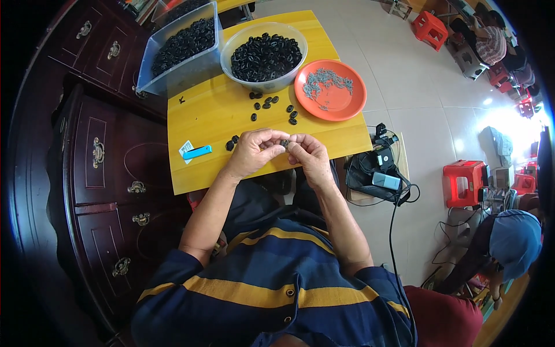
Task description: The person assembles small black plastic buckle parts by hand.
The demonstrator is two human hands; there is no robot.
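Observation:
Over the near edge of the yellow table (214, 121), my left hand (253, 153) and my right hand (312, 161) meet, both closed in a pinch. Between their fingertips is a small dark piece (284, 143), mostly hidden; it resembles the black oval pieces on the table. A few loose black pieces (231, 143) lie just left of my left hand. Several more black oval pieces (267, 103) are scattered beyond my hands. To their far right, an orange-red plate (354, 104) carries a spread of small grey metal bits (326, 80).
A clear round bowl (228, 58) full of black oval pieces stands at the back. Left of it is a translucent bin (173, 82) of the same. A bright blue tool (198, 152) lies at left. Dark wooden drawers (104, 150) flank the table; cables and a bag (376, 179) sit right.

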